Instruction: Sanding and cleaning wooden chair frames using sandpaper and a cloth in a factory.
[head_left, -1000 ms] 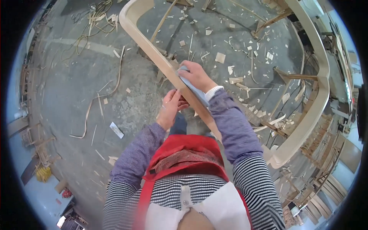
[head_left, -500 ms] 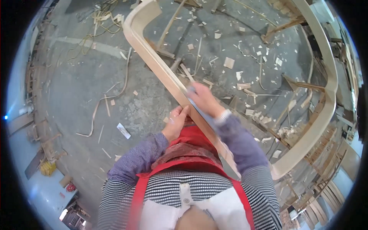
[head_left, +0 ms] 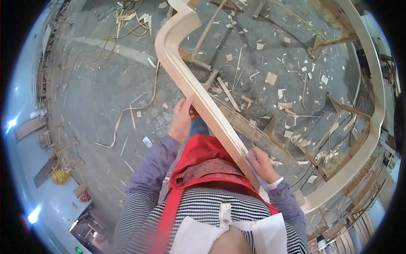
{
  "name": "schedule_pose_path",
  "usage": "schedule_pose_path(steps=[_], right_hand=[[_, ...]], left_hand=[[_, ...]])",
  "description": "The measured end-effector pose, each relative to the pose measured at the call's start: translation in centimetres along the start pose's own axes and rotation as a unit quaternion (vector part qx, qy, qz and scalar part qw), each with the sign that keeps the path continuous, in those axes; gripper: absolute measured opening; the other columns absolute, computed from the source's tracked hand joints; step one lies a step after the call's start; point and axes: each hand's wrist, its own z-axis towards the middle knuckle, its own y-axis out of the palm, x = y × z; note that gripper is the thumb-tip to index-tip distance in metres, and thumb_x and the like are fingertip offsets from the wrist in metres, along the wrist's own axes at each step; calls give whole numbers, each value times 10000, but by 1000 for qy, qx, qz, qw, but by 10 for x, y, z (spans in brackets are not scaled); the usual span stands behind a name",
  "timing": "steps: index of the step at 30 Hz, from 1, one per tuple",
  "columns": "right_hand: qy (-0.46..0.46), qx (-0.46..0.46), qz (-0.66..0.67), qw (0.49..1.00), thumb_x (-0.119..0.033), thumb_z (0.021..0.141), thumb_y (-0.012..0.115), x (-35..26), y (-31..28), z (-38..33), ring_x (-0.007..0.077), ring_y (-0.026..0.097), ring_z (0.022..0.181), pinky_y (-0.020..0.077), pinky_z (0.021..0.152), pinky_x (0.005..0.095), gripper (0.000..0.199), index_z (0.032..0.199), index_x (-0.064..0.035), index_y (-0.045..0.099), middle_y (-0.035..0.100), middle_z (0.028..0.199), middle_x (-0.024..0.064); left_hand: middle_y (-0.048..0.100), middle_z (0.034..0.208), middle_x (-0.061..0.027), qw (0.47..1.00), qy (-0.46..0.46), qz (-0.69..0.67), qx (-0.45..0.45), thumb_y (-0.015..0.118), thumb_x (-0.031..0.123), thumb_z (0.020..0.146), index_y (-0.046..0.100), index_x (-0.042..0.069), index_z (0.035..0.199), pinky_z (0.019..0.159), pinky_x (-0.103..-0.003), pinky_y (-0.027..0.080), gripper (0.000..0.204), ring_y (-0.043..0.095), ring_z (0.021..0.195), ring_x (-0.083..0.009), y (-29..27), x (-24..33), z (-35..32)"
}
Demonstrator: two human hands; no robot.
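Note:
A large pale wooden frame [head_left: 211, 120] with rounded corners crosses in front of me; its near rail runs diagonally from upper left to lower right. My left hand [head_left: 182, 119] is closed at this rail's outer edge, its fingers curled against the wood and partly hidden. Farther down the same rail, close to my body, my right hand [head_left: 263, 165] presses a thin pale bluish sheet [head_left: 259, 179] against the inner edge. Its exact kind is hard to make out. My red apron [head_left: 203, 152] lies just below the rail.
Wooden stands [head_left: 272, 133] rise under and inside the frame. Scraps and offcuts [head_left: 271, 78] litter the grey floor, with a long curved strip [head_left: 122, 114] at left. A tangle of yellow cord [head_left: 111, 40] lies far left. Stacked boards [head_left: 359, 216] line the right side.
My right hand has slid down the rail toward my body with the sheet. My left hand has shifted up along the rail, away from me. The view has moved slightly left.

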Motion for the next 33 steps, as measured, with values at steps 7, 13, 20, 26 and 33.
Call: schedule_pose_path(steps=[7,13,20,26,33], right_hand=[[-125,26,-72,989,-250,893,603,-121,48,226,437,580,877,460,758,460,295,1011,15,553,604,908,245],[-231,57,-40,970,-214,868,610,-188,86,383,437,568,820,460,712,447,260,924,27,531,587,858,250],[-192,-7,-87,977,-178,892,614,-121,44,236,411,543,784,448,685,431,221,920,24,528,555,843,237],[-27,-6,-111,993,-140,877,634,-10,4,8,384,537,746,436,657,441,154,867,-18,539,522,805,191],[-157,77,-62,983,-130,882,603,-48,30,99,387,522,726,422,642,430,164,870,4,508,523,791,200]], left_hand=[[675,968,-42,1000,-6,0,-14,500,314,1027,583,49,1137,727,-309,569,299,666,833,-134,-12,35,28],[668,951,-33,998,-31,21,-40,491,290,1034,596,53,1101,713,-296,566,269,661,806,-122,-24,33,34],[671,950,-33,999,5,-8,-49,501,301,1029,601,48,1106,717,-297,568,283,665,808,-127,-20,27,32],[685,986,-39,998,28,-20,-60,519,314,1020,597,46,1141,720,-301,572,304,681,840,-139,-13,28,25],[686,1009,-42,998,21,18,-56,526,320,1017,591,63,1150,738,-302,570,297,685,854,-133,-15,26,29]])
